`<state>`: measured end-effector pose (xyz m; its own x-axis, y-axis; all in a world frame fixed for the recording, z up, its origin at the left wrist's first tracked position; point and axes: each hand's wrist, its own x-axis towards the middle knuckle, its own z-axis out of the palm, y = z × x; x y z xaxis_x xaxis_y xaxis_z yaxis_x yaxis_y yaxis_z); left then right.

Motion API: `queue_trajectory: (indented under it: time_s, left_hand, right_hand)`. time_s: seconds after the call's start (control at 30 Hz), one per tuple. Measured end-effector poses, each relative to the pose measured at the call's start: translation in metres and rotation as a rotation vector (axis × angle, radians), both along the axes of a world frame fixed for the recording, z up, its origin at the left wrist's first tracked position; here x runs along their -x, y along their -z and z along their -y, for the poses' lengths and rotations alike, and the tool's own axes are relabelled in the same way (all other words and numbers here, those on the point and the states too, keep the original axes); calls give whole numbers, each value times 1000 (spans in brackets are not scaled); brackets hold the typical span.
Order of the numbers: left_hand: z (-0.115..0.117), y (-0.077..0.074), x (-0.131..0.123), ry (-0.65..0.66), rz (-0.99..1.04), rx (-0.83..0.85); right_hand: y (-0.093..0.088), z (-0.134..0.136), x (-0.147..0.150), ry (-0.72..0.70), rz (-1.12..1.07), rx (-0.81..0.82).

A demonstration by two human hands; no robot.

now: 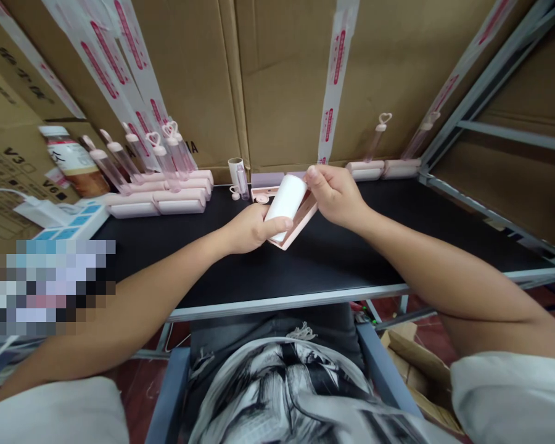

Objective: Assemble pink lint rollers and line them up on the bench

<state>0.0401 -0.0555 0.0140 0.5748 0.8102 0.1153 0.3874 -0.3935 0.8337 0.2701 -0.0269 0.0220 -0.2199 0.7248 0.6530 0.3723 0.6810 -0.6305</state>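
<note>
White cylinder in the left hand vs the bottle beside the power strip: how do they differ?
The white cylinder is plain white; the bottle has dark print and a brown lower part.
The white cylinder is gripped by the left hand; no hand touches the bottle.
Shared: both are roughly cylindrical.

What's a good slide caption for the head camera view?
Left hand holds a white cylinder and pink case, right hand at their upper end, above a black tabletop.

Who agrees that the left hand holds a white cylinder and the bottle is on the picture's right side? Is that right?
Not quite: the head view shows the bottle on the left side. The left hand does hold the white cylinder.
</note>
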Motion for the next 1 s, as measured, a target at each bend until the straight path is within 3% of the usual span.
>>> queue_trajectory:
  time_s: [0.4, 0.53, 0.73, 1.0]
  left_hand:
    - [0, -10, -7, -21, -54, -97]
    - [3, -8, -8, -7, -113, -48]
    - [7, -3, -4, 29, -242, -113]
    - [7, 9, 1, -69, -194, -403]
  right_hand:
    - [-8, -1, -4, 113, 93, -66]
    - [-6, -3, -3, 79, 94, -60]
    - [5, -4, 1, -63, 33, -129]
    - [0, 25, 2, -86, -92, -321]
